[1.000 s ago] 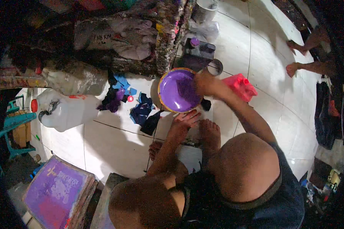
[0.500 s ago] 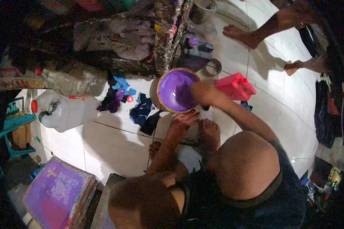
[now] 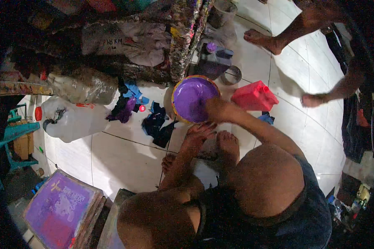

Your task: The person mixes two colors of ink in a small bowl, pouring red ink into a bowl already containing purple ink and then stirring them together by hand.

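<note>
A round tub (image 3: pixel 176 108) with a yellowish rim holds smooth purple paint (image 3: pixel 190 93) and stands on the tiled floor in front of me. My right hand (image 3: pixel 218 110) reaches over its right side, down toward the paint. Motion smears those fingers, and whatever they may hold is hidden. Close to the tub's near edge, my left hand (image 3: pixel 201 132) lies with its fingers stretched out toward the rim. Whether its fingertips touch the tub I cannot make out.
Right of the tub lies a red-pink jerrycan (image 3: pixel 254 96); behind stand a dark jug with purple cap (image 3: pixel 215 59) and a small round container (image 3: pixel 231 75). Left are dark cloth scraps (image 3: pixel 158 124) and a large whitish jug (image 3: pixel 75 120). Another person's foot (image 3: pixel 313 100) is at right.
My right hand has shifted slightly left and down over the tub, blurred in both frames. My left hand stays near the rim. The other person's nearer foot has moved toward me.
</note>
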